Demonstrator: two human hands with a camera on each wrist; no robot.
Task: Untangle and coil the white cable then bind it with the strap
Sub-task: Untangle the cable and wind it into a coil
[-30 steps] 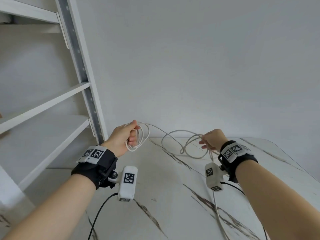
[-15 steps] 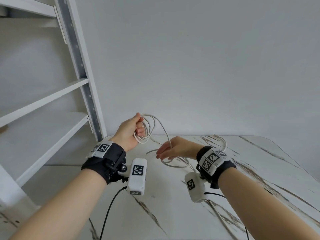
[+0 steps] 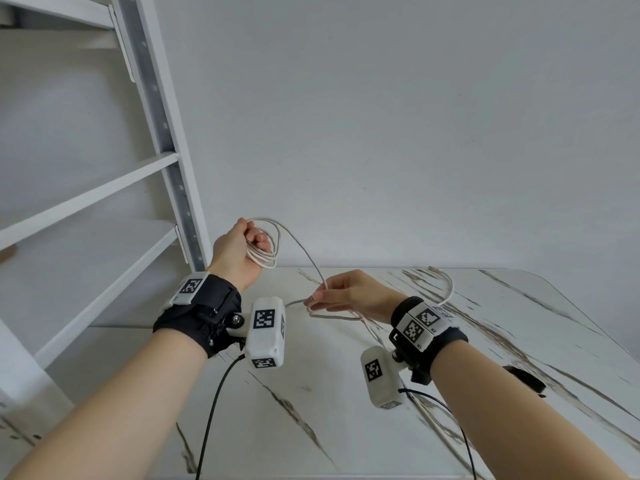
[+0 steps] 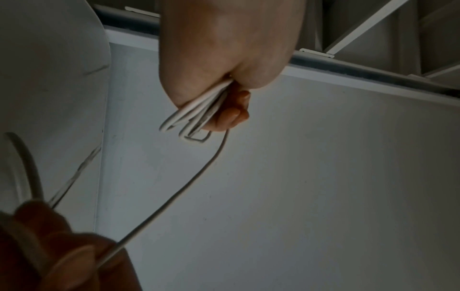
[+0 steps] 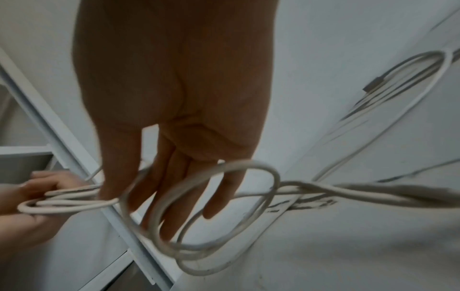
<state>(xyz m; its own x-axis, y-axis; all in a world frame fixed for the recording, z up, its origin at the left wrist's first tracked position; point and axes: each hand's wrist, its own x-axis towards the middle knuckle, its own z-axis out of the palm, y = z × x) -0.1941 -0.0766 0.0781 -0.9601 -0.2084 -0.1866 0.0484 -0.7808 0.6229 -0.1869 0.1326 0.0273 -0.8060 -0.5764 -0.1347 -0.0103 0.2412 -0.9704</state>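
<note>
My left hand (image 3: 239, 252) is raised near the shelf post and grips a small coil of the white cable (image 3: 269, 258); the left wrist view shows the loops (image 4: 193, 116) sticking out of the fist (image 4: 224, 59). One strand drops from the coil to my right hand (image 3: 346, 296), which pinches it just above the table. In the right wrist view the fingers (image 5: 174, 187) point down with loose loops (image 5: 214, 246) around them. The cable's free end (image 3: 446, 285) curves over the table behind that wrist. A black strap (image 3: 524, 377) lies on the table at the right.
A marble-patterned table (image 3: 346, 427) spreads below both arms. White shelving (image 3: 104, 188) with a metal upright (image 3: 166, 150) stands close on the left, and a plain wall rises behind. Black leads (image 3: 214, 403) hang from the wrist cameras.
My right hand has travelled left along the cable toward the left hand, bringing slack with it. The left hand has risen a little with its coil.
</note>
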